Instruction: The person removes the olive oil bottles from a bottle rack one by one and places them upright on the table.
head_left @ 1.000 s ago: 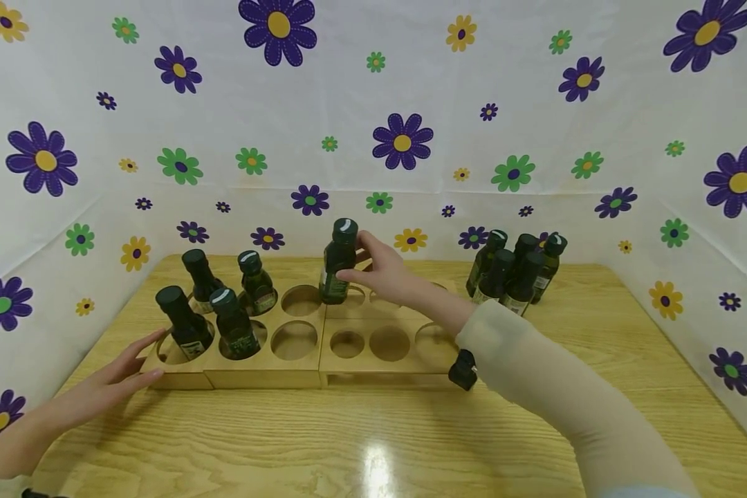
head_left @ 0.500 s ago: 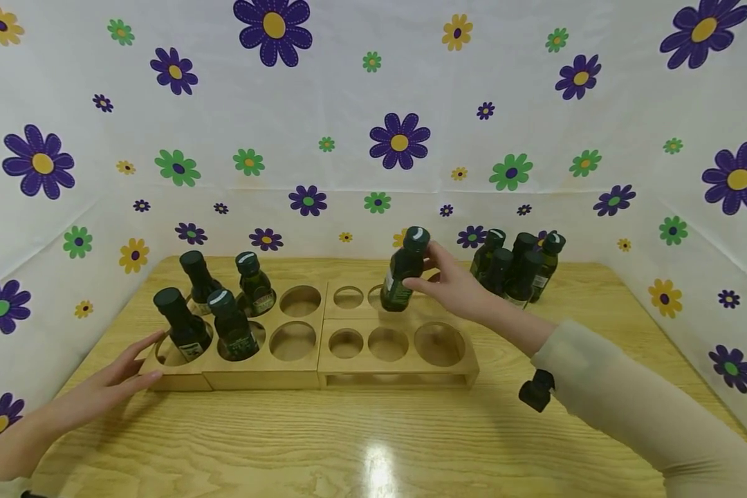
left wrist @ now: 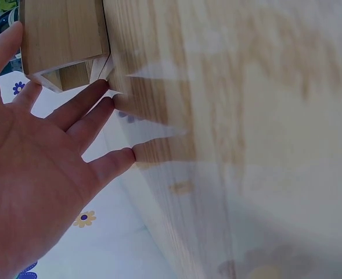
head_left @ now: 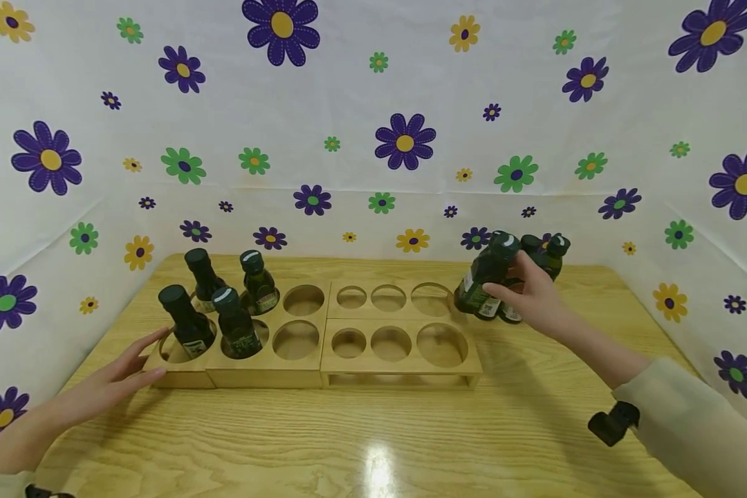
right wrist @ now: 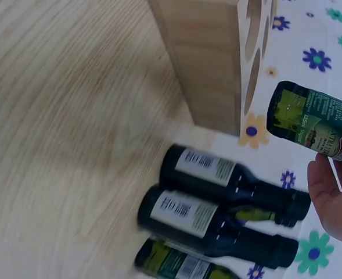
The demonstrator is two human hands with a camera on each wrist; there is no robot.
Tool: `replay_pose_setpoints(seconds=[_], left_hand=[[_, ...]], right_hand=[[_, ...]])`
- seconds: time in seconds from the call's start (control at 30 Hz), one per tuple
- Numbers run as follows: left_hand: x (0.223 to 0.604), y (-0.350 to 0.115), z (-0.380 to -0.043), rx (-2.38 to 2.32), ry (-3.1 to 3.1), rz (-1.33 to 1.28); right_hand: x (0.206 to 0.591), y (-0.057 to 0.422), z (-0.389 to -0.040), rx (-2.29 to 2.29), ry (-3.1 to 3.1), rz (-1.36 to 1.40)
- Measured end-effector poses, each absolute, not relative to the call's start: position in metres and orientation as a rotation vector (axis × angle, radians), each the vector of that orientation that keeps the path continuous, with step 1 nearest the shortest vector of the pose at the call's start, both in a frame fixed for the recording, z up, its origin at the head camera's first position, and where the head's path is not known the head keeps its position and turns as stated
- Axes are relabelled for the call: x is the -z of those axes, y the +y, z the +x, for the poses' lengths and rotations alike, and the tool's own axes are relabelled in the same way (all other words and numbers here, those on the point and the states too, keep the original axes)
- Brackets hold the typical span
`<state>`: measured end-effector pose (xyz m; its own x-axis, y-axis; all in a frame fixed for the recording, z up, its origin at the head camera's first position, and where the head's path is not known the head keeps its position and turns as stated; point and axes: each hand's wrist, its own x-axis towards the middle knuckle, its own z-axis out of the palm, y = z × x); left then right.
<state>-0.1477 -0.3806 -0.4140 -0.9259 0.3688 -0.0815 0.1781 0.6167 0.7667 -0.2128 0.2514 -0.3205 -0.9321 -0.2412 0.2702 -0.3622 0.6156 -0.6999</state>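
The bottle point(right wrist: 313, 123) tilts in the air by the right rack point(head_left: 369, 319), pinched in the right hand point(head_left: 535, 297); lowered so slanted, it could topple the standing bottles point(right wrist: 182, 210). The left hand point(head_left: 102, 384), fingers spread, lies at the left rack point(head_left: 264, 377).

The wooden table point(head_left: 373, 429) bears light-wood racks point(head_left: 268, 378) with round holes, and upright dark bottles point(right wrist: 185, 212) near them.
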Motion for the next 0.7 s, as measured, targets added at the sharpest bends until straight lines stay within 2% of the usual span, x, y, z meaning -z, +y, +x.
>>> replay_pose_setpoints(seconds=[0.7], left_hand=[[0.415, -0.382, -0.148, -1.219, 2.593, 0.438]], right_hand=[[0.358, 0.337, -0.199, -1.112, -2.699, 0.377]])
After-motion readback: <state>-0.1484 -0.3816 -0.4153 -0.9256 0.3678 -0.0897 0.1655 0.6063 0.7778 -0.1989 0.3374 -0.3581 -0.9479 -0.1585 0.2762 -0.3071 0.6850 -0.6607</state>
